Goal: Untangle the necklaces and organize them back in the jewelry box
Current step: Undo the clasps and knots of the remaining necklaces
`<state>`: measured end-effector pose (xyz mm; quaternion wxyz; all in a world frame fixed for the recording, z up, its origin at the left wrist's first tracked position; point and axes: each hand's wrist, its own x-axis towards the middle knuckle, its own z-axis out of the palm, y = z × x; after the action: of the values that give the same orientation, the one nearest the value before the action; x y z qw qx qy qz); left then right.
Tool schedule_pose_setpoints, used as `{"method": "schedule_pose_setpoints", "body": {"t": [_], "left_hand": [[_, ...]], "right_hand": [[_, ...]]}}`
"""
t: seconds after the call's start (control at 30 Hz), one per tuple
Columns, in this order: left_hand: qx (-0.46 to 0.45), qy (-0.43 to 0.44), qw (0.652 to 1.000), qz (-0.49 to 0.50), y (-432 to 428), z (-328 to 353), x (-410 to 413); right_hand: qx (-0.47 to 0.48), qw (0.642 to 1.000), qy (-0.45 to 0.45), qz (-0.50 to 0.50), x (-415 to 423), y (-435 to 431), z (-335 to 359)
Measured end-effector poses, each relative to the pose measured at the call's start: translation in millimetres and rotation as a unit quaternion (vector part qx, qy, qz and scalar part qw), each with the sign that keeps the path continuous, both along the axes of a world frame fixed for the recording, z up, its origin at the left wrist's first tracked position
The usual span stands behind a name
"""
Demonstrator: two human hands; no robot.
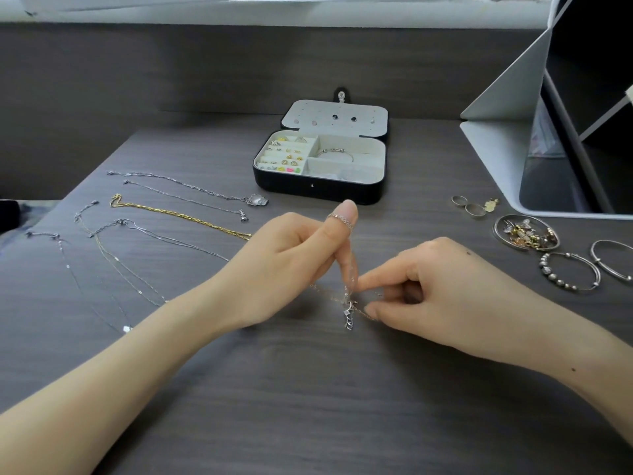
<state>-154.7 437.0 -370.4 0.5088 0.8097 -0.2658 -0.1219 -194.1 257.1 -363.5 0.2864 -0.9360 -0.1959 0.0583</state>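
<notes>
Untangling step in hand, centre frame. Left hand point(291, 258) gripped the tangle point(349, 311), one chain looped over its raised thumb. Right hand point(438, 293) pinched the knot low, just above the worktop point(308, 406). Freed necklaces point(178, 214) lay straightened at left, not yet boxed. Judgement: next move calls for slackening and teasing one strand out, not pulling. Box point(318, 193), upper centre, stood open: rings point(284, 154) in left slots, bangle point(337, 154) upper right; lower-right contents unclear.

Loose rings point(474, 209) and a beaded bracelet point(548, 273) lie on the table point(308, 389) beside a white stand point(496, 97).
</notes>
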Motion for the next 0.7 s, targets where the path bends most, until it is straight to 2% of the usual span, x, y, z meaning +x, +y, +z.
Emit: {"method": "schedule_pose_setpoints", "body": {"t": [0.13, 0.4, 0.57, 0.7], "left_hand": [[-0.007, -0.004, 1.0, -0.004, 3.0, 0.4, 0.5], [0.004, -0.013, 1.0, 0.006, 4.6, 5.7, -2.6], [0.002, -0.014, 1.0, 0.003, 6.5, 2.6, 0.2], [0.007, -0.013, 1.0, 0.004, 8.0, 1.1, 1.5]], "right_hand": [[-0.004, 0.999, 0.027, 0.023, 0.0, 6.6, -0.5], [0.007, 1.0, 0.029, -0.002, 3.4, 11.3, -4.5], [-0.052, 0.998, -0.007, 0.017, 0.2, 11.0, -4.2], [-0.045, 0.998, -0.02, 0.04, -0.6, 6.9, -1.5]]}}
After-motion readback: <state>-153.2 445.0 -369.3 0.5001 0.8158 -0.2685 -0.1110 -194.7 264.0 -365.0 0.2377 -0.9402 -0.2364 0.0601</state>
